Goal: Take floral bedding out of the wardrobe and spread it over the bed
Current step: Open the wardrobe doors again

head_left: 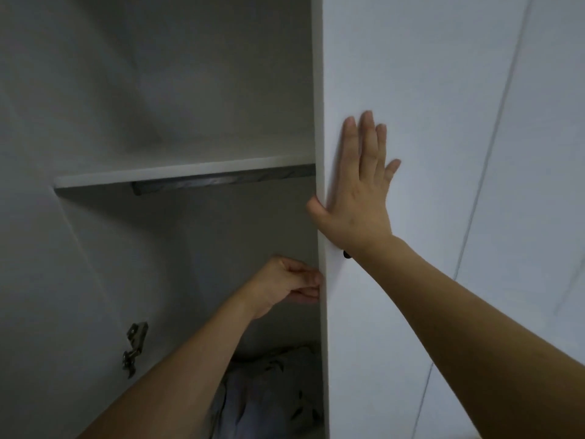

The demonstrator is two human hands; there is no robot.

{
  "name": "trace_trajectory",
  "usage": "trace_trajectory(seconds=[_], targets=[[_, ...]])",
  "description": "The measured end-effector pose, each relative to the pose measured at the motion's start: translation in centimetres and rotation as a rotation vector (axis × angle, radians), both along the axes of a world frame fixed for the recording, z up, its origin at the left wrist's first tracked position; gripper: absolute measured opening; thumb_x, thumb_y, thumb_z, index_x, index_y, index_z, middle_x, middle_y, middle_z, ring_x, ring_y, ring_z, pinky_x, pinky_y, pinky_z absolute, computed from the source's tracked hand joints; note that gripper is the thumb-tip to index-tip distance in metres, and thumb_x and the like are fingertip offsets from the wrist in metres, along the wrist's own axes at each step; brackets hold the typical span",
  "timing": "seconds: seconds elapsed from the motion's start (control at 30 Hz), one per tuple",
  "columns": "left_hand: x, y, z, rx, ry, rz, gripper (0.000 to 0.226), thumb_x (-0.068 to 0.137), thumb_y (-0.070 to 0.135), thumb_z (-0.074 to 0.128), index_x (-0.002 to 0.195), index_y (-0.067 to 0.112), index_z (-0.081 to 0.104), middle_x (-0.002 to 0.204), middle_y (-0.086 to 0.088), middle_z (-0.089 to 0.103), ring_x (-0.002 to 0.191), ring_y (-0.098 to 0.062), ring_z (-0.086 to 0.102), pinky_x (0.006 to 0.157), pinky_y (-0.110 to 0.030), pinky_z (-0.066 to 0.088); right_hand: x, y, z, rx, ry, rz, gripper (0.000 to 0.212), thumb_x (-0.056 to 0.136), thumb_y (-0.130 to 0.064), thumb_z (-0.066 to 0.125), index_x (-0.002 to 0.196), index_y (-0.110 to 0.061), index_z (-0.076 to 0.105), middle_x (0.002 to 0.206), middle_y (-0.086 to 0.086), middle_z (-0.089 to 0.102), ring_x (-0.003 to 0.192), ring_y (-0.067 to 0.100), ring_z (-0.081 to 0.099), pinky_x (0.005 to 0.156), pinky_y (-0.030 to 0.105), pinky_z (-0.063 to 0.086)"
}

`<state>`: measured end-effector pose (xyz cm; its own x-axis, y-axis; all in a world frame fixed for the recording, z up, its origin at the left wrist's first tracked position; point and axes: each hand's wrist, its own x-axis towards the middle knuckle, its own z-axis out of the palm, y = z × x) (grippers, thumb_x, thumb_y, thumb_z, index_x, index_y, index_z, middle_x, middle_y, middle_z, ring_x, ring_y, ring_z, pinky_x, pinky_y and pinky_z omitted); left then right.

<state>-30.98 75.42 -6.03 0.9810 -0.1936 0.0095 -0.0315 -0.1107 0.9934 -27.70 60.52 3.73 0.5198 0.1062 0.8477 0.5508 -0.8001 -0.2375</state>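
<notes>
A white wardrobe stands open on its left side, with a white door [427, 153] on the right seen partly edge-on. My right hand [359, 191] lies flat on the door's outer face, fingers spread upward, thumb hooked round its edge. My left hand [288, 283] is lower, inside the wardrobe, its fingers curled onto the inner edge of the same door. At the wardrobe's bottom lies the floral bedding [272, 391], pale fabric with dark leaf prints, crumpled and partly hidden behind my left forearm and the door.
A white shelf [177, 172] crosses the wardrobe interior, with a dark rail [221, 183] under it. A metal hinge [134, 346] is fixed on the left side wall. A small dark knob [346, 254] shows on the door by my right wrist. The space between shelf and bedding is dim.
</notes>
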Motion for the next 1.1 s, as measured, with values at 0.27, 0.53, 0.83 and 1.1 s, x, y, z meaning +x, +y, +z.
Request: trace_trajectory(seconds=[0.27, 0.53, 0.83, 1.1], targets=[[-2.6, -6.0, 0.9, 0.094, -0.044, -0.313, 0.009, 0.078, 0.005, 0.075, 0.082, 0.013, 0.078, 0.084, -0.008, 0.076, 0.074, -0.019, 0.072, 0.069, -0.028, 0.060, -6.5, -7.4, -0.1, 0.036, -0.035, 0.126, 0.097, 0.080, -0.039, 0.062, 0.151, -0.009, 0.003, 0.161, 0.009, -0.001, 0.149, 0.023, -0.001, 0.120, 0.043, 0.016], [-5.1, -15.3, 0.0, 0.245, -0.286, -0.390, 0.096, 0.060, 0.057, 0.082, 0.143, 0.032, 0.040, 0.140, 0.015, 0.050, 0.120, -0.007, 0.054, 0.094, -0.025, 0.047, -13.0, -14.9, -1.4, -0.059, -0.198, -0.083, 0.087, 0.083, -0.011, 0.062, 0.149, -0.013, 0.006, 0.159, 0.012, 0.016, 0.130, 0.023, 0.037, 0.079, 0.007, 0.047], [-7.4, -27.8, -1.3, 0.348, -0.694, -0.173, 0.112, 0.066, 0.074, 0.065, 0.151, 0.032, 0.005, 0.159, 0.009, 0.017, 0.143, -0.009, 0.022, 0.110, -0.032, 0.034, -17.1, -24.7, -1.0, -0.358, -0.192, -0.570, 0.074, 0.088, 0.003, 0.053, 0.148, 0.000, 0.009, 0.156, 0.021, 0.019, 0.146, 0.030, 0.011, 0.119, 0.040, 0.012], [-7.8, -37.0, -1.1, 0.461, -0.791, 0.063, 0.117, 0.067, 0.064, 0.066, 0.152, 0.006, 0.010, 0.159, -0.016, 0.011, 0.147, -0.030, 0.013, 0.114, -0.045, 0.031, -17.4, -31.7, 0.2, -0.593, 0.003, -0.926, 0.075, 0.089, -0.002, 0.054, 0.150, -0.003, 0.011, 0.159, 0.014, 0.011, 0.148, 0.028, 0.006, 0.120, 0.042, 0.003]])
